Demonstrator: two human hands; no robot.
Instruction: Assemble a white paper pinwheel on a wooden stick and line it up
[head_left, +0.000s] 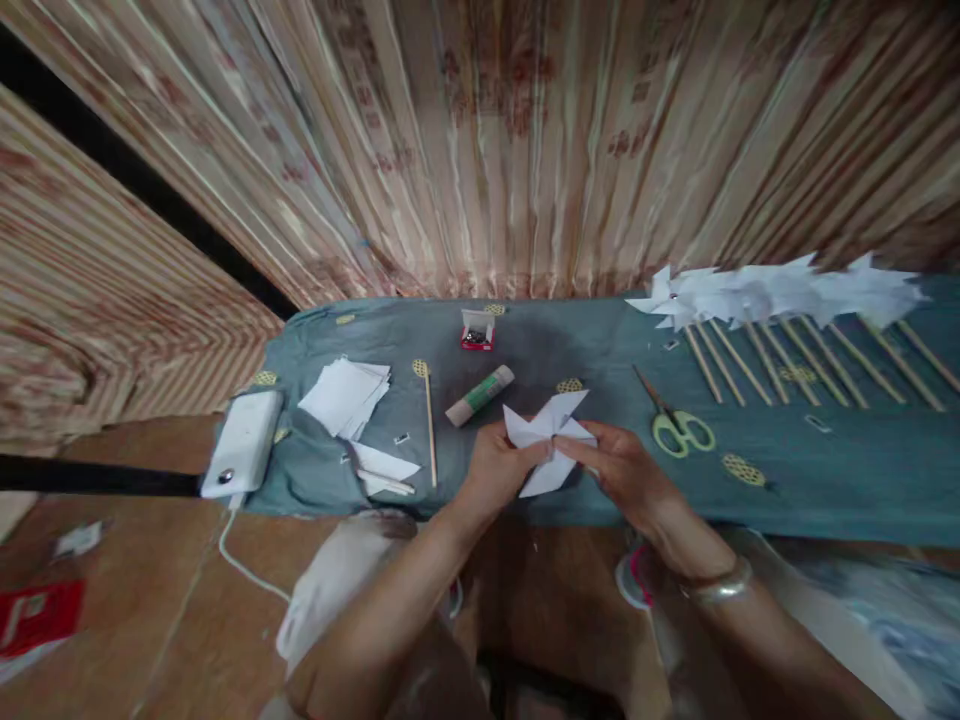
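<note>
Fingers of both hands pinch a folded white paper pinwheel (551,440) at its centre, the left hand (499,465) gripping from the left and the right hand (626,470) from the right, with a metal bangle (716,585) on the right wrist. This pinwheel sits at the near edge of the table (825,480), which is draped in blue-grey cloth, and it has no stick yet. Just beyond the hands lies a glue stick (480,394); farther back is a small red box of pins (478,331). To the right lie green-handled scissors (679,425). At the far right, a row of finished pinwheels on wooden sticks (780,320) suggests much of the batch is done. To the left lie one loose stick (429,420), a stack of white paper squares (346,395) for more pinwheels, and a white device (244,440) at the table's left end.
</note>
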